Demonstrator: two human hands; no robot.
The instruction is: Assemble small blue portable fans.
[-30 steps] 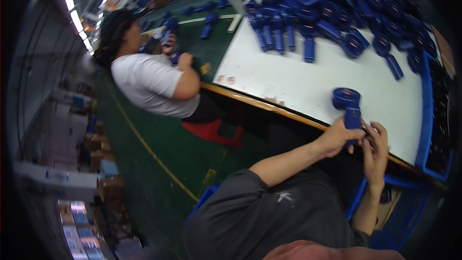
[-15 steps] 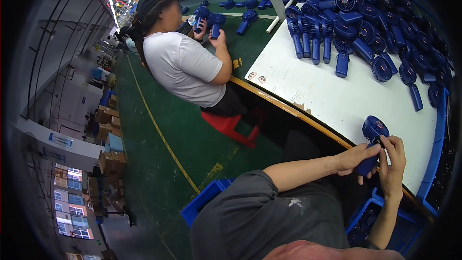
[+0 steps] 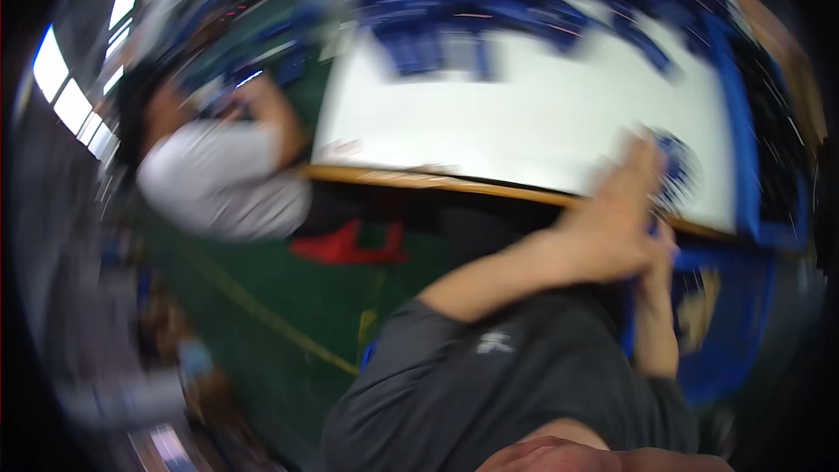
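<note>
A blue handheld fan (image 3: pixel 676 171) is upright at the front right of the white tabletop, its round head smeared by motion. My right hand (image 3: pixel 658 264) is closed round its lower part, mostly hidden behind the left. Across the fan's left side lies my left hand (image 3: pixel 616 214), blurred, its fingers stretched out and pointing up. Whether the left palm touches the fan I cannot tell. Many more blue fans (image 3: pixel 428 44) are heaped on the far side of the white table (image 3: pixel 472 135).
Blue plastic edging (image 3: pixel 745 149) borders the table's right side. A blue bin (image 3: pixel 734 332) stands below at my right, with something tan inside. To the left, a co-worker in a white shirt (image 3: pixel 218 179) sits on a red stool (image 3: pixel 345 245).
The view has swung and blurred, so the table now lies more level. My left hand has gone from gripping the fan's neck to stretched fingers beside its head. My right hand stays at the fan.
</note>
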